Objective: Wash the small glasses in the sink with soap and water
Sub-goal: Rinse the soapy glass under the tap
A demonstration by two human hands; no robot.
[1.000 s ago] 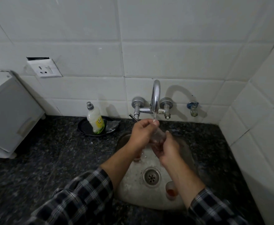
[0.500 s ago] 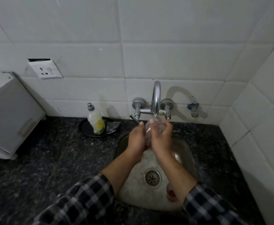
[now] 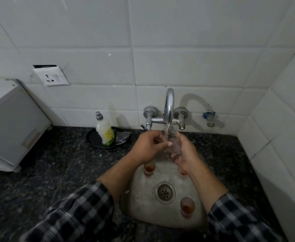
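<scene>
A: Glass (image 3: 173, 143), small and clear, is held under the tap (image 3: 169, 109), its mouth up towards the spout, and a thin stream of water (image 3: 167, 131) runs onto its rim.

B: Which hand has it?

A: The right hand (image 3: 185, 152) is wrapped around its far and lower side, fingers curled closed on it. The left hand (image 3: 148, 145) reaches in from the other side; its thumb lies against the glass wall, and its fingers bend towards the rim, but I cannot tell whether they press on it or only rest there.

B: And below the hands?

A: The steel sink (image 3: 143, 203), with a round drain (image 3: 165, 192) near the middle. Another small glass (image 3: 187, 206) with a reddish residue stands just beside the drain on the near right. A second one (image 3: 149, 168), also reddish inside, stands at the far side, partly under the left wrist. A reddish trace shows beneath the right wrist; too hidden to identify.

B: Around the sink?

A: Dark speckled counter (image 3: 47, 172). A dish soap bottle (image 3: 104, 131) leans in a black dish (image 3: 92, 138) left of the tap. Checked sleeves (image 3: 77, 212) cover both forearms.
</scene>
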